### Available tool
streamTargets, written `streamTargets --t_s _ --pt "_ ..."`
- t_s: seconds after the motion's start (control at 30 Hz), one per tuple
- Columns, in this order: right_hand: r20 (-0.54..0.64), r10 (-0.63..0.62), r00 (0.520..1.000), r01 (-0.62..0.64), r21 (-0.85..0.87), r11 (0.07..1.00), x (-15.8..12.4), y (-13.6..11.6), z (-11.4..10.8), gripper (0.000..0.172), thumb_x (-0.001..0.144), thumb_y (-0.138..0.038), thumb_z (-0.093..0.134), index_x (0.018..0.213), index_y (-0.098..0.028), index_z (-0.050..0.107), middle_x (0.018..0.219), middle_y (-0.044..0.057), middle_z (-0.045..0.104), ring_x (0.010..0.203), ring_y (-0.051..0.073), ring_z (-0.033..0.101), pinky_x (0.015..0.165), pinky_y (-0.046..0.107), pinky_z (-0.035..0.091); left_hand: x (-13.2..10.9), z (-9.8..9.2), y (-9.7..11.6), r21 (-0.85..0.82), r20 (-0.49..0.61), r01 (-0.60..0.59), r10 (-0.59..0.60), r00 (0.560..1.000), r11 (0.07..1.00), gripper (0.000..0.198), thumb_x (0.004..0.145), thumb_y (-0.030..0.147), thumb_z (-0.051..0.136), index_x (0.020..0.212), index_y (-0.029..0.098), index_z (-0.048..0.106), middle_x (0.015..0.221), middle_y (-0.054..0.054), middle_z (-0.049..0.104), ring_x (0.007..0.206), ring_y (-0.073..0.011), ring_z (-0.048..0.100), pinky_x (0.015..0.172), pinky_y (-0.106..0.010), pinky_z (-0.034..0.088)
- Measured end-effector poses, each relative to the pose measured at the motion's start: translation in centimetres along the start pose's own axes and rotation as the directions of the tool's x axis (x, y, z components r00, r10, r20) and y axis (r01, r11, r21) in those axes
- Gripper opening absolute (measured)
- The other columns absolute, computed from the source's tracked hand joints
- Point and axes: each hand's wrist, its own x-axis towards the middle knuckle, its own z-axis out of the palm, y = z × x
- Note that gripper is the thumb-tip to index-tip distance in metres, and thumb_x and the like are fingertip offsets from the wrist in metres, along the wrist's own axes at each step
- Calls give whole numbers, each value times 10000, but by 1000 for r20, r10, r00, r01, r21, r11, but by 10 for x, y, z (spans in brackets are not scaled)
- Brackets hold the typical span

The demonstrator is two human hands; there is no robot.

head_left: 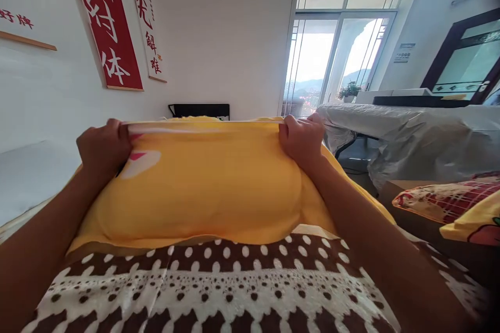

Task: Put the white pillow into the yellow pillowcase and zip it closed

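Note:
A yellow cloth [219,182] with a white and pink print at its upper left is stretched upright before me. It looks like a cover or pillowcase, but its full shape is hidden. My left hand [104,143] is closed on its upper left corner. At the upper right, my right hand [301,138] grips the same edge, fingers wrapped over it. Between both hands the top edge runs taut and shows a white strip. The lower hem hangs over a brown and white dotted blanket [219,283]. More yellow fabric shows behind the right forearm.
On the right, a table under clear plastic sheeting [414,135] carries boxes and a dark flat item [417,101]. Nearer, a red patterned cloth [449,200] and another yellow printed cloth [478,221] lie on a cardboard box [398,190]. A black object [201,110] stands behind my cloth.

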Motion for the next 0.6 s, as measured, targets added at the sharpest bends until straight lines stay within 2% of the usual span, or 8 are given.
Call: streamTargets --t_s 0.07,0.1,0.17,0.27,0.33,0.4,0.5,0.6 --pt "-55 -18 998 19 13 1000 -7 1 4 425 944 -200 229 856 -136 640 761 133 656 696 214 522 784 398 283 -4 2 -5 20 -150 -11 14 989 1000 743 937 427 -26 1112 54 592 921 -150 675 958 -270 583 647 -398 280" --pt "-32 -68 997 68 27 997 -16 -1 9 439 950 -215 226 837 -142 644 755 131 659 705 218 528 776 393 286 -13 9 -8 40 -131 -73 78 988 997 721 945 414 -11 1086 53 597 905 -158 669 938 -274 586 651 -399 287" --pt "63 -189 980 185 65 981 -45 -7 28 465 969 -235 218 838 -146 656 771 130 673 726 223 553 780 388 301 -40 32 -14 73 47 -248 245 968 966 615 955 378 74 969 94 620 835 -162 664 881 -290 602 681 -413 326" --pt "178 -325 929 307 122 944 -103 -21 66 401 964 -209 301 820 -164 673 759 100 691 693 198 586 801 366 336 -98 74 -15 -12 284 -447 432 856 894 402 936 325 275 791 165 614 721 -133 675 718 -261 638 677 -384 391" --pt "276 -407 871 372 171 912 -140 -30 92 292 886 -137 449 701 -179 670 654 62 673 603 169 581 778 335 361 -136 98 -11 -97 396 -524 516 759 846 311 901 264 355 761 174 618 665 -110 683 641 -252 647 615 -345 413" --pt "349 -470 811 415 224 882 -169 -36 112 229 828 -115 531 665 -183 677 652 49 681 589 159 594 753 312 380 -163 111 -5 -167 465 -559 565 682 812 328 908 246 343 791 167 639 703 -106 708 663 -250 666 609 -327 437" --pt "423 -513 747 431 278 858 -192 -35 125 202 816 -154 556 681 -169 705 682 73 699 618 187 629 703 316 397 -178 109 0 -228 521 -576 598 609 785 395 924 285 312 815 166 673 751 -108 726 708 -262 682 645 -344 472" --pt "464 -534 706 430 318 845 -201 -25 121 180 802 -211 578 710 -155 722 715 98 710 681 220 656 711 328 414 -179 83 -1 -295 615 -542 590 524 787 394 904 325 343 814 184 700 807 -108 731 779 -294 688 694 -383 491"
